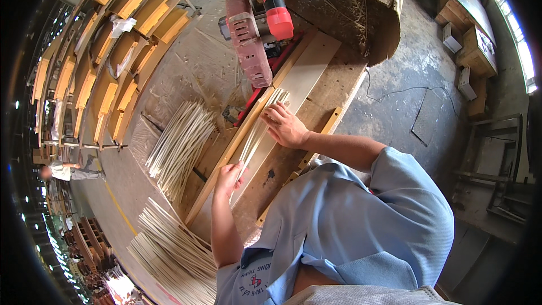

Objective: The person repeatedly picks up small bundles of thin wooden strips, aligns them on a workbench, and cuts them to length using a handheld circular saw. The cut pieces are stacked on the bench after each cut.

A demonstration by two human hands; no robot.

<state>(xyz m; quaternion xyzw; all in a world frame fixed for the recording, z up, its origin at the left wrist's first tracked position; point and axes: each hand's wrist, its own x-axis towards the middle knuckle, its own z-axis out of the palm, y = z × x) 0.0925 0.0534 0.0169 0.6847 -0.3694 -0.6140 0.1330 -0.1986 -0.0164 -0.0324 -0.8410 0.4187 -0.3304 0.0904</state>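
Observation:
A small bundle of thin, pale wooden strips (255,137) lies lengthwise on a flat board, along a wooden fence (224,155). My left hand (227,179) is closed around the near end of the bundle. Farther up, my right hand (285,126) curls its fingers over the strips close to their far end. Just beyond it stands a mitre saw with a dusty reddish guard (248,39) and a red and black motor housing (274,3). The guard hides any blade.
Two piles of similar strips, one farther (180,147) and one nearer (169,254), lie at left. A cardboard box (384,22) with sawdust opens behind the saw. Racks of wooden parts (107,90) stand far left; a person (68,171) is beyond. Wooden crates (474,48) are at right.

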